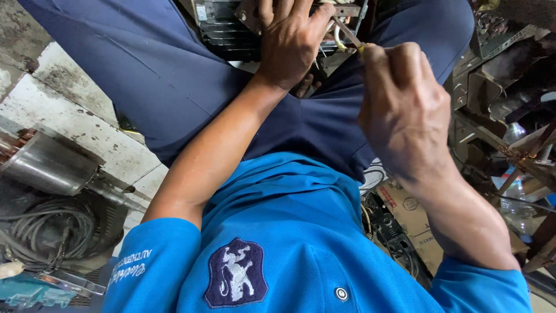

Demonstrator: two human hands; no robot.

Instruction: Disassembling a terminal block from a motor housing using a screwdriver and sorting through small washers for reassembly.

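Your left hand [289, 40] lies spread over the metal device [231, 26] at the top edge, fingers curled down onto its housing; the fingertips run out of the picture, so you cannot tell how firmly they grip. Most of the device is cut off by the frame or hidden under that hand, and only dark ribbed metal and a bracket show.

Your right hand [402, 104] is closed into a loose fist, thumb and fingers pinched on a thin tool [347, 33] whose slim metal tip angles toward the device, just beside the left hand. The handle is buried in the fist, so its kind is unclear. A pale wire [337, 42] loops near the tip; its ends are hidden.

Below lie your navy trousers [174, 75] and blue shirt [289, 232]. A steel canister [49, 165] and coiled cable [46, 223] sit on the left, blurred clutter on the right.
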